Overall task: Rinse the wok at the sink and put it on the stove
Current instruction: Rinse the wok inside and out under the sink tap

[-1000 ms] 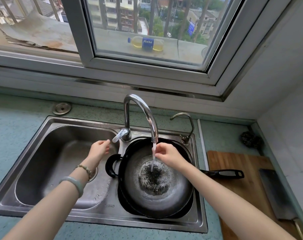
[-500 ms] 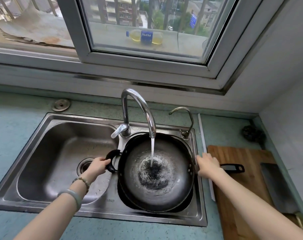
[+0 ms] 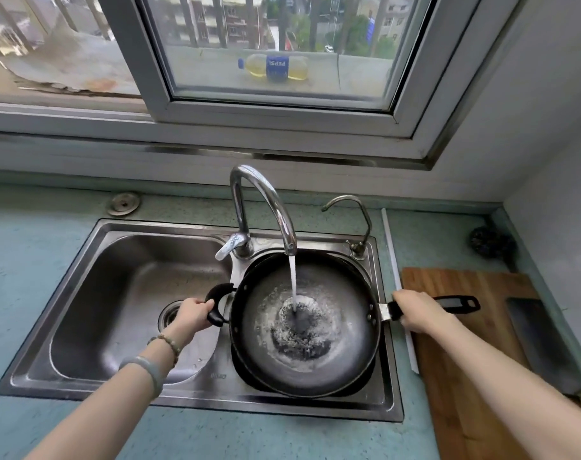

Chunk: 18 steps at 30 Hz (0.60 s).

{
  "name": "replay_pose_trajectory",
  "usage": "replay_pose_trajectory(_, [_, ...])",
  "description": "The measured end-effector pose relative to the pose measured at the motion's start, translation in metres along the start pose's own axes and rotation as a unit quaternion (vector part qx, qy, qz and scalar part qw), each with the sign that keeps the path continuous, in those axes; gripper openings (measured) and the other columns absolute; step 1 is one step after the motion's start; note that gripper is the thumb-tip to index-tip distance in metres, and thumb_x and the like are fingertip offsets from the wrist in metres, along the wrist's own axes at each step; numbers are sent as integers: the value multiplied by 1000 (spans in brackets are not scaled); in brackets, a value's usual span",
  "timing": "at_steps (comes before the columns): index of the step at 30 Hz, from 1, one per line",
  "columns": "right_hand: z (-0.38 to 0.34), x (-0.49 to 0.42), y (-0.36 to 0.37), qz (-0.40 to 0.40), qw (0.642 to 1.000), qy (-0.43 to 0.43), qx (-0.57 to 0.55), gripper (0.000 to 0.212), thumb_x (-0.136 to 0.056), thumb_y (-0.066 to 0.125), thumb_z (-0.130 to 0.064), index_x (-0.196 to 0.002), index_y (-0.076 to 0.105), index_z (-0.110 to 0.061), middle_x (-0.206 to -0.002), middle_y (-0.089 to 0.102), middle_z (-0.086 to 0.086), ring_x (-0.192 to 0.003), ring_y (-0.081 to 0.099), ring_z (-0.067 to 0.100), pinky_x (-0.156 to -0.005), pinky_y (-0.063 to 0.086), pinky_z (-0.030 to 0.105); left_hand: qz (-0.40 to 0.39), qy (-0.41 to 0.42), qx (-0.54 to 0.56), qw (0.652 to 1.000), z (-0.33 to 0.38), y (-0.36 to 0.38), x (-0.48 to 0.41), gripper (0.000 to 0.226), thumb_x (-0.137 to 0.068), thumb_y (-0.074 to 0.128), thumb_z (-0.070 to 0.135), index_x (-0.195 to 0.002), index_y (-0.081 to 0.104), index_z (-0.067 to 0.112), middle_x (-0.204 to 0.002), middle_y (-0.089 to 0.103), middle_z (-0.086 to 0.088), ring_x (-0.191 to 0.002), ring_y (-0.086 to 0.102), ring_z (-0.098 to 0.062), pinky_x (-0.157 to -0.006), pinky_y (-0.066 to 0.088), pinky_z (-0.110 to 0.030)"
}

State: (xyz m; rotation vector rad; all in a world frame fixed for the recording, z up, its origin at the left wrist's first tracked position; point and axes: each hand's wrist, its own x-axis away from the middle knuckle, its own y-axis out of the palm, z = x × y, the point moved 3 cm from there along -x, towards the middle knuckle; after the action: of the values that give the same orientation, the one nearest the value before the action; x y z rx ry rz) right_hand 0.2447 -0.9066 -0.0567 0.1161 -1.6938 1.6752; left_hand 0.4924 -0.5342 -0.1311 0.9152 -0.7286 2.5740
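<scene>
A black wok (image 3: 342,346) sits in the right basin of a steel double sink (image 3: 93,307). Water runs from the tall faucet (image 3: 266,207) into the middle of the wok, where it foams. My left hand (image 3: 193,315) grips the small loop handle on the wok's left side. My right hand (image 3: 418,310) grips the long black handle on its right, above the sink's edge. The stove is out of view.
A wooden cutting board (image 3: 465,360) with a cleaver (image 3: 541,343) lies right of the sink. A small second tap (image 3: 352,220) stands behind the wok. A dark scrubber (image 3: 491,242) sits in the back right corner. The window sill holds a bottle (image 3: 276,66) outside.
My left hand left the faucet lever and took the loop handle. My right hand moved out of the water stream to the long handle and closed around it.
</scene>
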Motion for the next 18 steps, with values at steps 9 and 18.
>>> replay_pose_trajectory(9, [-4,24,-83,-13,999,-36,19,31,-72,56,-16,-102,60,-20,-106,65,5,-99,61,28,-76,49,34,-46,-15,58,997,-16,-12,7,19,-97,48,8,-78,51,10,-80,56,-10,-66,56,-21,-43,53,-19])
replay_pose_trajectory(18, [-2,46,-66,91,989,-13,118,32,-83,51,-16,-115,46,-15,-117,62,8,-111,58,28,-86,43,35,-27,14,218,975,7,-9,32,12,-99,42,1,-95,51,-4,-81,55,-16,-73,56,-25,-79,51,-36])
